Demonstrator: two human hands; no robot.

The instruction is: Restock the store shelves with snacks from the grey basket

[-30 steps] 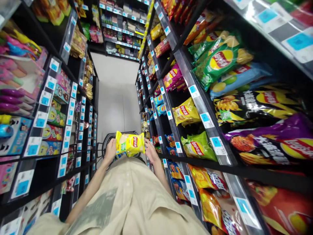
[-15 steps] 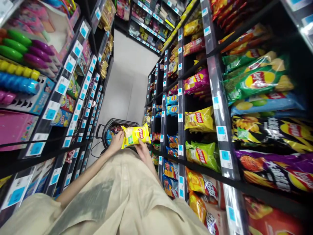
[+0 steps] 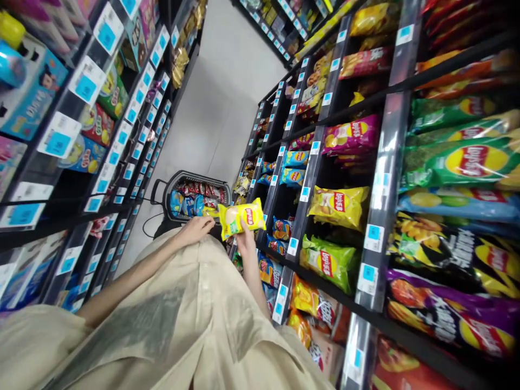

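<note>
In my right hand [image 3: 246, 236] is a yellow Lay's chip bag [image 3: 239, 218], held near its right end with the thumb over the front. My left hand [image 3: 197, 228] lies just left of the bag, a small gap between them. Its fingers reach out loosely over the near edge of the basket, with nothing seen in them. The black shopping basket [image 3: 181, 177] sits beyond my hands. Inside it are blue packets [image 3: 190, 206], several red packets [image 3: 203, 189] and something yellow by my left fingertips, partly hidden.
Shelves of chip bags rise on the right, with a yellow Lay's bag [image 3: 339, 207] and a green one [image 3: 327, 260] close by. Toy and candy shelves with price tags [image 3: 85, 79] line the left. The grey aisle floor [image 3: 227, 81] runs ahead between them.
My left hand has come off the left end of the chip bag, which my right hand still holds. The bag has shifted slightly right and up, showing more of the basket's contents. The view has turned.
</note>
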